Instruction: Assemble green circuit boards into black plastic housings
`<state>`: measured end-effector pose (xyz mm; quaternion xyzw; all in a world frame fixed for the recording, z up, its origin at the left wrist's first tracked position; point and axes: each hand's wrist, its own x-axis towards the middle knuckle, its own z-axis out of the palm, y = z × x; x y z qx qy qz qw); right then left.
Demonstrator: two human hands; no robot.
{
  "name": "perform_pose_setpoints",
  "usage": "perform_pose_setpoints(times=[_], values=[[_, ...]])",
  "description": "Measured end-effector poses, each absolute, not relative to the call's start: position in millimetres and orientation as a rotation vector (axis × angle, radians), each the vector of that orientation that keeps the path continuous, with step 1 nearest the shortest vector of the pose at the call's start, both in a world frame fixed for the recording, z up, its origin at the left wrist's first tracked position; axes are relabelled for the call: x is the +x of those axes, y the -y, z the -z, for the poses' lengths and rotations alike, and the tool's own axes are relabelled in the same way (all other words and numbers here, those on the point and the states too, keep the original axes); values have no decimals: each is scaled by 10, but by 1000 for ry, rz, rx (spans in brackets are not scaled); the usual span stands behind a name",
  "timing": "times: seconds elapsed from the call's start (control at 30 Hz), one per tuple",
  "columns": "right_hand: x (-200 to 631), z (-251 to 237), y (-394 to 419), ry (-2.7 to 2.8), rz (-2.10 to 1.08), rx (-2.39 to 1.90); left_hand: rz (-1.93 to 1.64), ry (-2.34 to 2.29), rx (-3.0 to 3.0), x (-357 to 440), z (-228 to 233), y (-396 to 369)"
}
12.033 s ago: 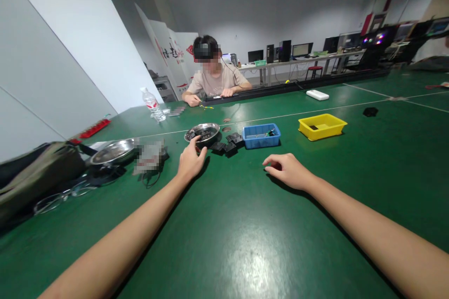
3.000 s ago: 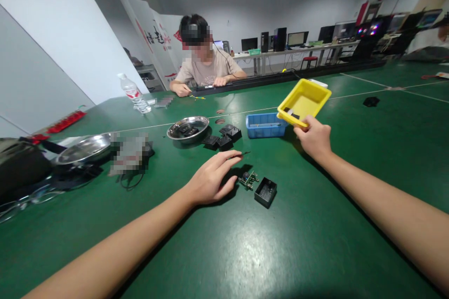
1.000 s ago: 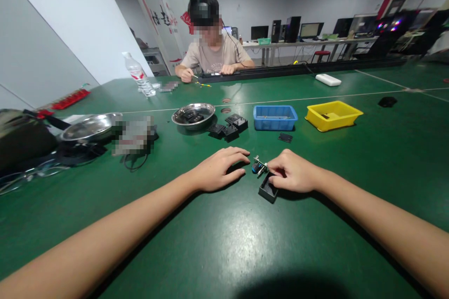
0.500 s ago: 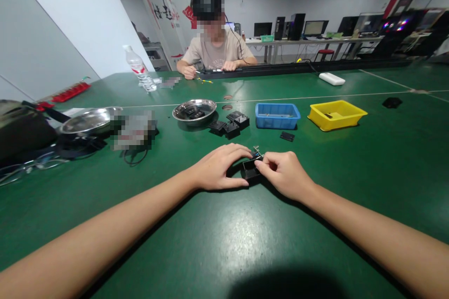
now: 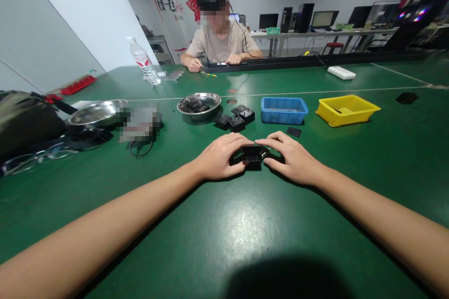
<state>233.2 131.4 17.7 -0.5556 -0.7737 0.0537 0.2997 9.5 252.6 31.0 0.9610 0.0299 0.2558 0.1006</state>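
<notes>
A small open-topped black plastic box (image 5: 251,155) stands between my hands on the green table, its hollow inside turned towards me. My left hand (image 5: 222,156) grips its left side, the index finger along the far edge and the thumb at the near left corner. Around the right end curls my right hand (image 5: 294,155), its index fingertip at the far corner and its thumb near the right side. A small shiny metal piece (image 5: 264,154) shows at that end, partly hidden by the right fingers; whether it is fixed to the box I cannot tell.
Beyond my hands are several black boxes (image 5: 237,123), a steel dish (image 5: 182,111) holding black parts, a blue bin (image 5: 284,116), a yellow bin (image 5: 351,119) and a flat black piece (image 5: 293,131). Glasses (image 5: 38,155) lie left. A person (image 5: 221,41) works opposite.
The black box has turned so its opening faces me more squarely. My right hand has loosened from a pinch over the box's right edge and spread its fingers around that end.
</notes>
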Motion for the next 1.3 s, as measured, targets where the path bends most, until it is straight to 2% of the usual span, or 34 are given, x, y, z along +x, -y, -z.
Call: perform_pose_setpoints(times=[0.1,0.3,0.47,0.83,1.07,1.2,1.3], values=[[2359,-161,-1345,2128,-152,-1523,-780,-69,2875,89,-310,-2523],[2486,-141,-1414,1953,-40,-1653,-782,-74,2879,86,-301,-2535],[2579,-157,-1431,1868,-81,-1667,-766,-117,2867,90,-301,-2535],[2580,-158,-1428,1927,-119,-1600,-618,-640,2847,125,-273,-2623],[2579,-157,-1428,1941,-119,-1602,-683,-223,2921,81,-302,-2589],[2575,-155,-1424,1938,-125,-1601,-901,-250,2808,74,-342,-2544],[2573,-158,-1423,1938,-133,-1597,-792,-225,2774,85,-362,-2545]])
